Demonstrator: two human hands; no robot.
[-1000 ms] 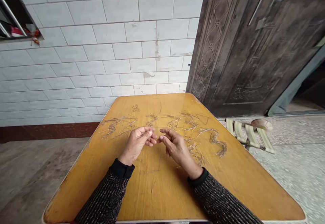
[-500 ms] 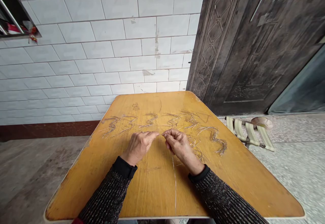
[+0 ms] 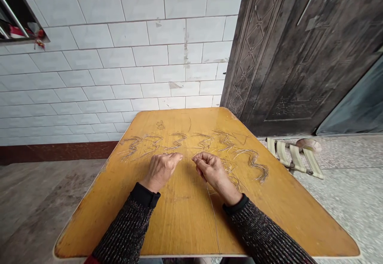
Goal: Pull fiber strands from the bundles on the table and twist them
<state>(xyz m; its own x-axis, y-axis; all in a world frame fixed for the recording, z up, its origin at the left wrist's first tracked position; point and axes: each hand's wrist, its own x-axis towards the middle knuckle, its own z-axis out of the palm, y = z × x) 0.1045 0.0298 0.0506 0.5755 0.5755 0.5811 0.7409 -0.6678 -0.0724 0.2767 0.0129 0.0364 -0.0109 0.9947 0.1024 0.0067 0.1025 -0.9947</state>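
My right hand (image 3: 213, 172) is closed in a pinch over the middle of the table. A thin wire (image 3: 213, 212) runs down from under it to the table's near edge. My left hand (image 3: 161, 170) is also closed, thumb and forefinger together, a short gap to the left of the right fingertips. Whatever it pinches is too fine to make out. Beyond both hands lies a row of wavy wire bundles, among them one at the left (image 3: 131, 146) and one at the right (image 3: 254, 162). Another loose wire bundle (image 3: 233, 172) is partly hidden behind my right hand.
The yellow wooden table (image 3: 176, 228) stands against a white tiled wall (image 3: 125, 60). A small wire coil (image 3: 160, 125) lies near its far edge. To the right are a dark carved door (image 3: 287, 76) and a low strap-seat stool (image 3: 295, 158).
My left hand has drawn slightly left, so the fingertips have parted from the right hand's. The hanging wire has swung to the right at its lower end. The right hand has hardly moved.
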